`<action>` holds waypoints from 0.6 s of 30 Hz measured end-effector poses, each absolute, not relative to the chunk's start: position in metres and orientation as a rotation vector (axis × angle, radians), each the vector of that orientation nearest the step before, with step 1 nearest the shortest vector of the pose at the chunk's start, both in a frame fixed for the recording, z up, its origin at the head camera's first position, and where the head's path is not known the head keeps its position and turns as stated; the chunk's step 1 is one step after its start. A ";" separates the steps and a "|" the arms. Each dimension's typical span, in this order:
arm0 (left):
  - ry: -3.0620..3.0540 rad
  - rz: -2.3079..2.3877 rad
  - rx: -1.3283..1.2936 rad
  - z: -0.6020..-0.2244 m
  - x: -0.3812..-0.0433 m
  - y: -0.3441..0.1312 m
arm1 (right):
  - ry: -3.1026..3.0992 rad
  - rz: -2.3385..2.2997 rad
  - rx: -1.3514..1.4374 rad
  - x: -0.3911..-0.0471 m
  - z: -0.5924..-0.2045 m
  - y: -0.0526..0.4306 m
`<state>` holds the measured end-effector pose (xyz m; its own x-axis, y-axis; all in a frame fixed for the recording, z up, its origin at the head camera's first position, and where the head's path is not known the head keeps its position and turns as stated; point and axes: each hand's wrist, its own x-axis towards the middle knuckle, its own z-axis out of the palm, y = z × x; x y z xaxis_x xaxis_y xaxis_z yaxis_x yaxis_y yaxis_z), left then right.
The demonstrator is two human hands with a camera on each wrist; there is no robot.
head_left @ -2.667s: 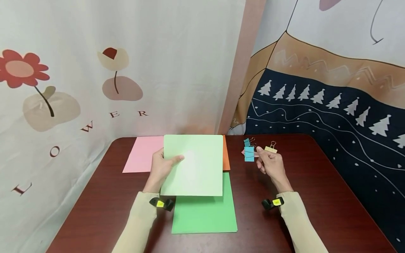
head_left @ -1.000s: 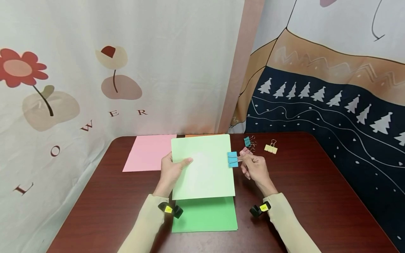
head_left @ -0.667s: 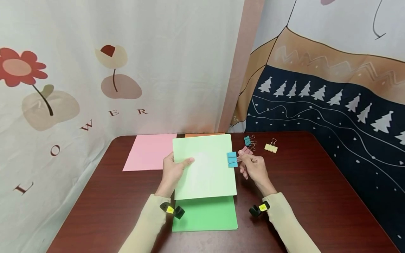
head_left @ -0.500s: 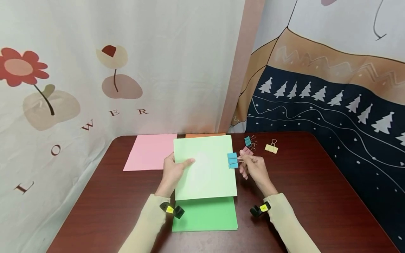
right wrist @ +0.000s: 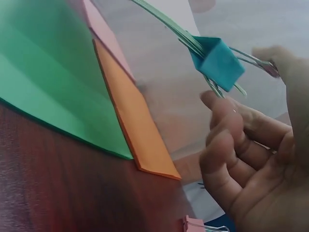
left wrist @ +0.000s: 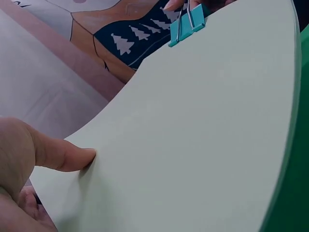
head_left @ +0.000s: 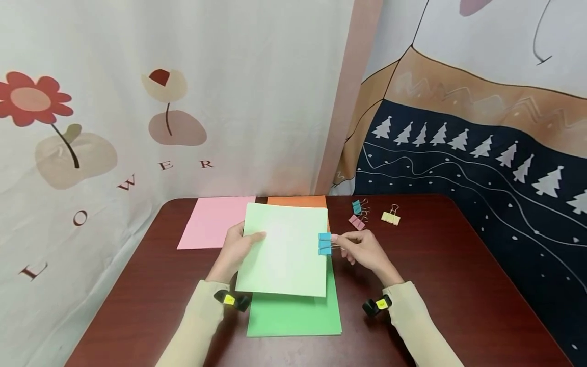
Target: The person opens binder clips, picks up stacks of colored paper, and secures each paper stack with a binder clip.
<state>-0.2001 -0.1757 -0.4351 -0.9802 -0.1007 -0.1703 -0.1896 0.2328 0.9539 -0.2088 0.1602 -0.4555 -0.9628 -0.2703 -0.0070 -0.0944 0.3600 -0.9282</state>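
My left hand (head_left: 236, 250) holds a pale green paper stack (head_left: 284, 255) by its left edge, thumb on top, fingers underneath. A blue binder clip (head_left: 324, 244) sits on the stack's right edge. My right hand (head_left: 364, 251) is at the clip's wire handles, thumb above and curled fingers below. In the right wrist view the sheet edges run into the clip (right wrist: 219, 63), and the thumb touches one handle. In the left wrist view the clip (left wrist: 187, 25) bites the far edge, and the left thumb (left wrist: 67, 154) presses the sheet.
A darker green stack (head_left: 293, 318) lies beneath the held one. Behind are pink paper (head_left: 215, 221) and orange paper (head_left: 298, 201). To the right lie a teal clip (head_left: 357, 207), a pink clip (head_left: 356, 222) and a yellow clip (head_left: 390, 218) on the brown table (head_left: 440, 285).
The blue clip came left from beside the other clips onto the stack's right edge. Since half a second ago, the stack, clip and both hands have shifted left and slightly toward me.
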 end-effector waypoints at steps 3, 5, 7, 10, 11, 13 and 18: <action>2.402 1.850 -0.288 -0.437 -0.201 -0.183 | 2.421 -1.629 -0.405 -0.210 -0.452 0.159; 2.411 1.821 -0.297 -0.438 -0.200 -0.188 | 2.384 -1.621 -0.431 -0.211 -0.449 0.157; 2.430 1.793 -0.311 -0.439 -0.199 -0.194 | 2.339 -1.626 -0.426 -0.211 -0.448 0.153; 2.462 1.759 -0.329 -0.441 -0.198 -0.202 | 2.304 -1.635 -0.405 -0.211 -0.447 0.147; 2.470 1.749 -0.336 -0.442 -0.197 -0.205 | 2.298 -1.638 -0.402 -0.210 -0.447 0.145; 2.485 1.728 -0.347 -0.442 -0.195 -0.210 | 2.298 -1.631 -0.404 -0.209 -0.448 0.141; 2.518 1.687 -0.381 -0.440 -0.190 -0.225 | 2.327 -1.596 -0.435 -0.209 -0.448 0.126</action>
